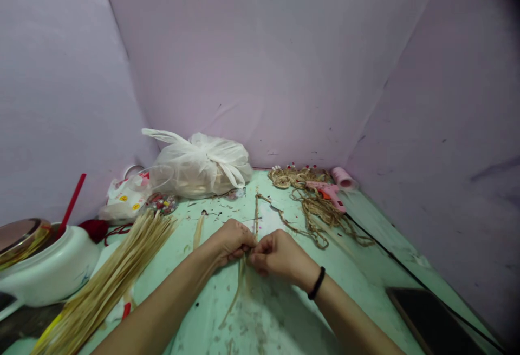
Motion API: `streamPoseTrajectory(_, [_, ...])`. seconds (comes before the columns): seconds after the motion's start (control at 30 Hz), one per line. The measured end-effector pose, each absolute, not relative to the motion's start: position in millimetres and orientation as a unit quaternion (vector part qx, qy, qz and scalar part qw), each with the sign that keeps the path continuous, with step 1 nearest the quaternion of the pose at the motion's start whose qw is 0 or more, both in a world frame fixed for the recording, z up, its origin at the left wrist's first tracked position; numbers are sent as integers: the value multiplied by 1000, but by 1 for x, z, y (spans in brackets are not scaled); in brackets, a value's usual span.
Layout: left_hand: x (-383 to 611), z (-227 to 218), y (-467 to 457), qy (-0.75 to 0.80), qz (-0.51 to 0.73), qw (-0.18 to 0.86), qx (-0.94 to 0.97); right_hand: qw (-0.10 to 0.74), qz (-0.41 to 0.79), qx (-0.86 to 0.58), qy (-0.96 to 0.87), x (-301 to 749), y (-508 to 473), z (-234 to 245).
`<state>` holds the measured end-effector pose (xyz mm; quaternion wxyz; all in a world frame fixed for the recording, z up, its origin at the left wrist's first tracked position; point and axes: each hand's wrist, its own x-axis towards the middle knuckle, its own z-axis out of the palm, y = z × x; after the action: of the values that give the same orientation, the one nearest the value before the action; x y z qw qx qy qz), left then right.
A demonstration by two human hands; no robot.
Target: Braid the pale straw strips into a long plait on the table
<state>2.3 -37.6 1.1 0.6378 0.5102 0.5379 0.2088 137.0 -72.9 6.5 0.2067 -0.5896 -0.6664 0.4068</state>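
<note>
My left hand (231,241) and my right hand (277,255) meet at the middle of the pale green table (284,322), both pinched on the same braided straw cord (256,211). The braid runs away from my fingers toward the far wall. Loose unbraided straw strands (235,295) trail from my fingers toward me on the tabletop. A black band sits on my right wrist. A thick bundle of long dry straw stalks (111,276) lies to the left of my left forearm.
A tied white plastic bag (203,165) sits at the back. Coils of braided cord (320,214), a pink glue gun (328,192) and a pink roll (342,178) lie back right. A white pot (49,271) with a metal lid stands left. Lilac walls enclose the table.
</note>
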Motion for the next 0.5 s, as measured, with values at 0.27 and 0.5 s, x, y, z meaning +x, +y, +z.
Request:
streamPoseTrajectory(0.27, [-4,-4,-39,494,230,669,506,328,586,-609,-421,145,-62,14])
streamPoseTrajectory(0.5, [-2,-3,-41,510,220,635,537,318,607,-579,-443,130,-62,-2])
